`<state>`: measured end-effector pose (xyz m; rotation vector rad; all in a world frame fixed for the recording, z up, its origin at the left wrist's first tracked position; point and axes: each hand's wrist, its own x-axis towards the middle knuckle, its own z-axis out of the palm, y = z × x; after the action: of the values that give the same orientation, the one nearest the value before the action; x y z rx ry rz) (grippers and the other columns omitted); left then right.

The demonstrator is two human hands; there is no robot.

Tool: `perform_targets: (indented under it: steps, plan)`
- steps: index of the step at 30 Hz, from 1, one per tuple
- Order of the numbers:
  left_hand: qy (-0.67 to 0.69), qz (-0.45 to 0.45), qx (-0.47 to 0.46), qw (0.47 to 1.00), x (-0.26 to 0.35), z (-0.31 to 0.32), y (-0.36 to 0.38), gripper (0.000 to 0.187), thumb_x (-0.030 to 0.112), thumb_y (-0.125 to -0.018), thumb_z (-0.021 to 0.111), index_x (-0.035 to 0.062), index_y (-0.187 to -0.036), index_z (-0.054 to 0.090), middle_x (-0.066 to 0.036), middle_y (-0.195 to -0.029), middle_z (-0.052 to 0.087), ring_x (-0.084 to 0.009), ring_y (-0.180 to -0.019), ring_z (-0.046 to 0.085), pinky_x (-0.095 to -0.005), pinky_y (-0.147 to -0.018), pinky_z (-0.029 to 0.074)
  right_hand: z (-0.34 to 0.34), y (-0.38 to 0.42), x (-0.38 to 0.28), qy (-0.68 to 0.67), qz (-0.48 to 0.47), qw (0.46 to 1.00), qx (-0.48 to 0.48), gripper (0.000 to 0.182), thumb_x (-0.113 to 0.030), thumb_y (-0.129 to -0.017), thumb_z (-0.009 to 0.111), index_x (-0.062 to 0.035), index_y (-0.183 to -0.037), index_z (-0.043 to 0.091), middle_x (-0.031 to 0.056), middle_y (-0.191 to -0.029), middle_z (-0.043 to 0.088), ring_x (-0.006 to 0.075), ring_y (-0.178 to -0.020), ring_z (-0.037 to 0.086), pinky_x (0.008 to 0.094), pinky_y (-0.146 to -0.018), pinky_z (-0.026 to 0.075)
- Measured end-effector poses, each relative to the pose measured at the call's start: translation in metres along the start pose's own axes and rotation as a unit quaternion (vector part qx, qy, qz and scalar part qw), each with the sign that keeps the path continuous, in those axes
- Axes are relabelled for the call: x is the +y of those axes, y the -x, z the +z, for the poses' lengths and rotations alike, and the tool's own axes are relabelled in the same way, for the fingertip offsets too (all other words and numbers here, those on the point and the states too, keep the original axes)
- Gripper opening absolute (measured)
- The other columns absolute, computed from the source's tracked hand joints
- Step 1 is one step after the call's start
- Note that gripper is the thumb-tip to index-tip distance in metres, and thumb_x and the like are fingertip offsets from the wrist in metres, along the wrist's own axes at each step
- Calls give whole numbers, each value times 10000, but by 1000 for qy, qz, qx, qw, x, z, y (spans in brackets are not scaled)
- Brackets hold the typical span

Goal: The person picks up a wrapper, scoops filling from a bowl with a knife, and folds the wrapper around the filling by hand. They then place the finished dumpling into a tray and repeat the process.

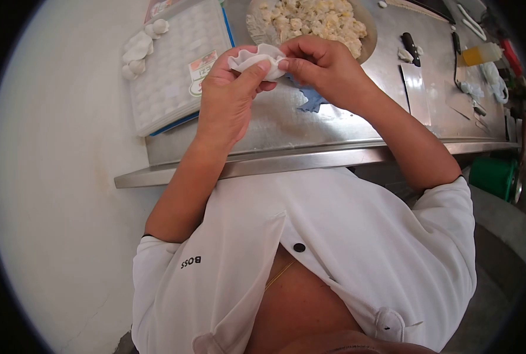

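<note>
Both hands hold one white dumpling (pixel 257 58) above the near part of the metal table. Its thin wrapper is wavy along the left and gathered at the right. My left hand (pixel 227 94) cradles it with the thumb pressed on the dough. My right hand (pixel 319 62) pinches the gathered right end between thumb and fingers. Just behind the hands stands a wide metal bowl (pixel 370 44) of chunky pale filling (pixel 316 20). What lies inside the wrapper is hidden.
A white moulded tray (pixel 174 76) at the left carries several shaped dumplings (pixel 143 47). A blue cloth (pixel 313 99) lies below my right hand. Rightward on the steel table (pixel 263 133) are a cleaver (pixel 415 88) and a bottle of yellow liquid (pixel 480 55). A white wall (pixel 62 147) borders the left.
</note>
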<state>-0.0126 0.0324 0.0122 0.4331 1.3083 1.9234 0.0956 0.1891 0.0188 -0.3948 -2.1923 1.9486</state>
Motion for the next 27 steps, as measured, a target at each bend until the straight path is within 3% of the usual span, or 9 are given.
perform_targets:
  steps: [3,5,9,11,12,14,18,23,27]
  plan:
    - [11,-13,7,1000,1,2,1,293,82,-903,653,0,-1166,551,-76,-1042,638,-144,-925,626,-321,-754,550,1,1,6,74,-66,995,21,135,-122,-918,650,-12,-995,647,8,-866,587,79,-705,535,249,-652,470]
    - [-6,-27,0,1000,2,0,1,274,91,-909,645,1,-1153,561,-72,-1038,638,-141,-920,624,-318,-755,549,0,0,12,224,-198,954,39,136,-108,-922,641,-13,-1018,652,13,-863,588,86,-733,545,255,-661,470]
    - [-30,-65,-27,997,4,-3,-1,236,69,-920,613,-17,-1136,575,-85,-1043,644,-175,-916,635,-367,-791,555,0,2,10,246,-212,945,31,139,-96,-923,634,-12,-1033,653,31,-866,591,105,-772,561,267,-684,471]
    - [-47,-71,-50,995,9,-6,-1,236,71,-922,610,-15,-1139,573,-84,-1038,647,-171,-915,635,-365,-792,555,2,4,-2,123,-74,989,26,150,-137,-878,642,-20,-970,658,124,-799,635,254,-749,615,354,-701,483]
    - [-64,-76,-72,992,10,-6,-2,237,72,-924,607,-12,-1143,571,-83,-1033,649,-167,-914,635,-363,-792,554,1,4,-1,123,-75,989,26,150,-137,-878,642,-20,-970,658,124,-799,635,254,-749,615,354,-701,483]
    - [-65,-71,-69,993,9,-7,-3,234,93,-919,622,-7,-1126,577,-78,-1037,643,-155,-914,626,-341,-782,550,0,3,4,149,-103,983,-2,137,-98,-929,623,-11,-1031,653,48,-865,601,118,-790,578,271,-699,468]
    - [-30,-58,-45,997,7,-5,-5,235,116,-911,644,-3,-1102,580,-84,-1058,635,-151,-922,623,-333,-774,551,1,2,6,171,-105,980,19,142,-104,-925,624,-17,-1034,652,62,-858,612,142,-786,590,288,-704,475]
    - [-42,-66,-14,997,4,-4,-2,228,91,-913,634,-22,-1105,589,-96,-1032,649,-165,-912,640,-360,-788,568,-2,3,12,288,-215,933,24,143,-100,-902,645,-33,-1028,654,95,-854,617,199,-784,604,328,-712,486]
    - [-66,-68,-37,995,6,-5,-2,247,64,-918,622,-44,-1138,589,-101,-1025,658,-180,-902,650,-371,-793,577,2,6,4,284,-207,935,46,142,-100,-899,648,-31,-1024,654,94,-846,614,204,-789,606,328,-703,486]
